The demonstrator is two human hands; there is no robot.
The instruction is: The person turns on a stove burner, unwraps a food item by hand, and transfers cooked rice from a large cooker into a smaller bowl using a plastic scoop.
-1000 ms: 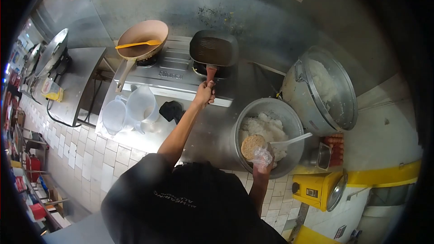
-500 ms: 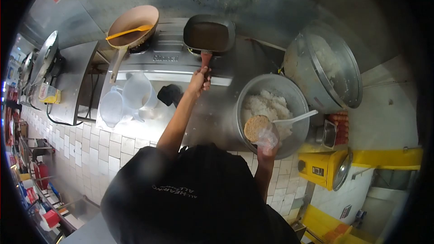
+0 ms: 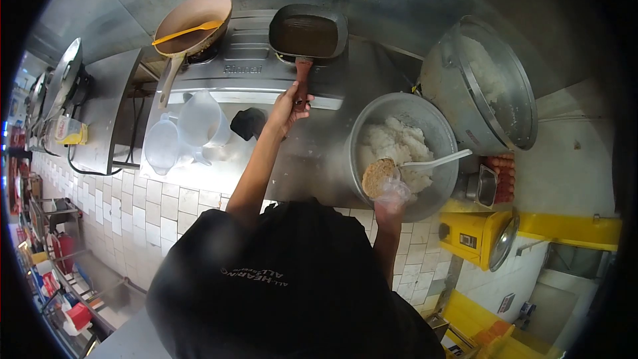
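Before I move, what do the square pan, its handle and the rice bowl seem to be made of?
Square pan: metal, likely with a dark nonstick coating, given its dull black walls.
Handle: smooth-looking reddish brown, perhaps plastic or wood; I can't tell which.
Rice bowl: bare metal, possibly aluminium, from its grey colour and soft sheen.

Square pan [image 3: 307,34], upper centre: dark, matt rim, glossy base; its handle [image 3: 302,78] looks smooth. Stove [image 3: 244,70] beneath: smooth, reflective metal. Round pan [image 3: 191,18], upper left: pale, smooth inner wall; orange spatula [image 3: 189,32] across it, plastic in appearance. Jug [image 3: 201,121], left of centre: translucent plastic. Large bowl [image 3: 361,134], right of centre: dull grey metal; rice [image 3: 395,139] inside, rough. Round patty [image 3: 379,177], same area: coarse, matt. Film on the right hand [image 3: 390,203]: clear, crinkled plastic, glossy in spots. Shirt [image 3: 279,292], lower centre: black matt cloth, pale lettering
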